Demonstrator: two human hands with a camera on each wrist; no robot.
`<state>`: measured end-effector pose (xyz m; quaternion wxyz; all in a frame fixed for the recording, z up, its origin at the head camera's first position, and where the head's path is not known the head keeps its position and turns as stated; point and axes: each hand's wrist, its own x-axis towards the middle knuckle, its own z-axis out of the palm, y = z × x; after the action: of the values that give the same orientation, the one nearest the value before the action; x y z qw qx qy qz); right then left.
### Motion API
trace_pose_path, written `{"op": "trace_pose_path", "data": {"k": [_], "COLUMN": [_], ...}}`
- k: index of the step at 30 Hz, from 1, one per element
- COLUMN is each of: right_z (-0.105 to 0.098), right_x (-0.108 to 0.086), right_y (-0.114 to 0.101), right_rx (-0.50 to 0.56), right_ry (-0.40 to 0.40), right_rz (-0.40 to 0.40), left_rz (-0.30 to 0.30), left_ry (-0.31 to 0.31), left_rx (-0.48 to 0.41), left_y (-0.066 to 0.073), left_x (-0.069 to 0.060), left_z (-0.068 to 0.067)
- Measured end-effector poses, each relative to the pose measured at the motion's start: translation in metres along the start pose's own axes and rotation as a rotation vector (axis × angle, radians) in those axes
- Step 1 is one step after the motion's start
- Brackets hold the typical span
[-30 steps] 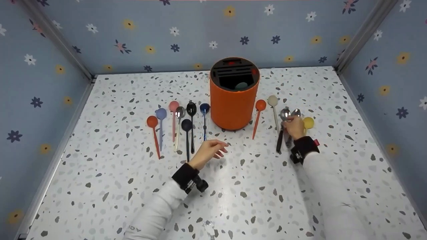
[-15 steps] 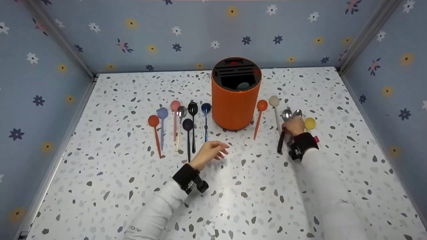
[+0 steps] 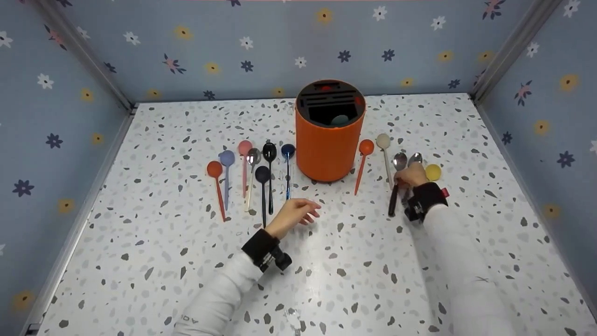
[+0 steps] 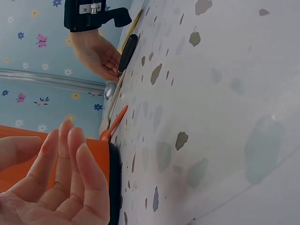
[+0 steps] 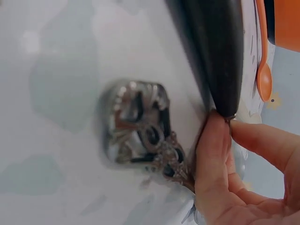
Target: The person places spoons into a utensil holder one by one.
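Note:
My right hand [image 3: 413, 176] pinches a metal spoon with a black handle [image 3: 393, 200] between thumb and fingers, at the neck just above the handle. Its shiny bowl [image 3: 399, 161] points away from me. In the right wrist view, the ornate openwork handle [image 5: 140, 126] of another metal spoon lies beside the fingers; that spoon's bowl [image 3: 415, 158] shows past the hand. A yellow spoon [image 3: 433, 172] is just right of the hand and partly hidden by it. My left hand [image 3: 293, 215] holds nothing, its fingers relaxed, in front of an orange cylindrical holder [image 3: 325, 151].
Left of the holder lie several spoons, among them a red [image 3: 214, 169], a lilac [image 3: 227, 158], a pink [image 3: 245, 148] and a dark blue one [image 3: 288, 150]. An orange spoon [image 3: 366, 147] and a beige spoon [image 3: 383, 141] lie right of it. Patterned walls surround the speckled tabletop.
My right hand has lowered onto the neck of the black-handled spoon, and the spoon has shifted very slightly. My left hand stays where it was.

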<state>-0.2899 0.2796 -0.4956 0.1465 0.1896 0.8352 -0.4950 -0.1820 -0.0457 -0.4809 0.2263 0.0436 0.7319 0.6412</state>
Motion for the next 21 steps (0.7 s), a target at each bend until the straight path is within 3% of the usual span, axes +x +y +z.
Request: {"op": "trace_pose_path", "data": {"k": [5, 12, 21], "right_z": [0.000, 0.000, -0.001], "right_x": [0.003, 0.003, 0.000], "right_y": [0.001, 0.002, 0.002], "right_rx": [0.017, 0.036, 0.063], "right_ry": [-0.014, -0.041, -0.063], "right_rz": [0.021, 0.046, 0.016], "left_rz": [-0.004, -0.003, 0.003], "left_ry": [0.018, -0.010, -0.016], "left_rx": [-0.002, 0.003, -0.011], "left_y": [-0.012, 0.011, -0.015], "left_x": [0.006, -0.011, 0.007], "left_z": [0.001, 0.004, 0.003]}}
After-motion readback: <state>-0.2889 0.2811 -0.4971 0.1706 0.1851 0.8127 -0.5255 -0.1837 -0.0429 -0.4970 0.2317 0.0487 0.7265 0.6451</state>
